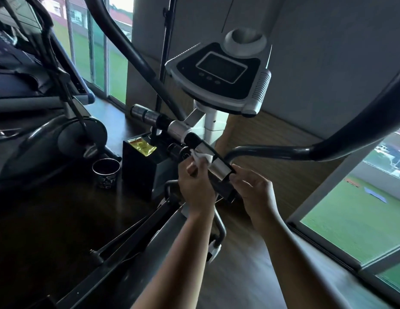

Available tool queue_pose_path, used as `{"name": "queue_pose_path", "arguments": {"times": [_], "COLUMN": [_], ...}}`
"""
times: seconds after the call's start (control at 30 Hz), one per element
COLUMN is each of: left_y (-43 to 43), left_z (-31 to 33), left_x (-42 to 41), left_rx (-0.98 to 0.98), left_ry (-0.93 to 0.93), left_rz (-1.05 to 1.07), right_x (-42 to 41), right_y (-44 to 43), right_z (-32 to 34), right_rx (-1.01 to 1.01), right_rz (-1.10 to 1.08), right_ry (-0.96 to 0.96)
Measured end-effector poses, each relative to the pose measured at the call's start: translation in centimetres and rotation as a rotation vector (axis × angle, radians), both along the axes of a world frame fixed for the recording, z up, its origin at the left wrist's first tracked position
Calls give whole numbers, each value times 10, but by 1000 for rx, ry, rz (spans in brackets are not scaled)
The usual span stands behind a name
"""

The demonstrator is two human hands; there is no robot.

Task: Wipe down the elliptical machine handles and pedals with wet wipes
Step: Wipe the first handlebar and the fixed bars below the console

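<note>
The elliptical's fixed handlebar [217, 161] runs across the middle, black grips with silver metal sensor plates. My left hand [195, 181] pinches a white wet wipe [202, 157] and holds it against the left side of the nearest silver plate. My right hand [253, 188] is at the bar's near right end, fingertips curled and touching the edge of the plate. The long moving handles rise at upper left [125, 47] and sweep off to the right [328, 143]. The console [219, 72] stands above the bar. The pedals are not clearly visible.
A black box [138, 172] with a yellow packet [143, 148] on top stands on the dark floor left of the post, beside a patterned cup [106, 172]. Another exercise machine [38, 90] fills the left. Glass windows lie behind and at right.
</note>
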State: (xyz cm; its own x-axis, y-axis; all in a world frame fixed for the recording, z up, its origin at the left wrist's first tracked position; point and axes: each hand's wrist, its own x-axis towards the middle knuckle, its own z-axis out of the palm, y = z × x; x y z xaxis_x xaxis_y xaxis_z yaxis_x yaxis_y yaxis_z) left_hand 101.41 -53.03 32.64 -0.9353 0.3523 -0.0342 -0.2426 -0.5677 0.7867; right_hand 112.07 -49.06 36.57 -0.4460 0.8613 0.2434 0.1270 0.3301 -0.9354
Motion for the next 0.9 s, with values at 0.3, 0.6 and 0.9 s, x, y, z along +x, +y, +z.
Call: {"name": "queue_pose_path", "arguments": {"times": [0.3, 0.6, 0.9], "left_y": [-18, -14, -14], "left_z": [-7, -1, 5], "left_x": [44, -1, -32], "left_rx": [-90, -377, -598], "left_ry": [105, 793, 1095], "left_rz": [-112, 213, 255], "right_x": [2, 2, 5], "right_y": [-2, 1, 3], "right_z": [1, -3, -8], "right_rx": [47, 69, 68], "right_rz": [7, -15, -3], "right_ry": [-36, -12, -11]}}
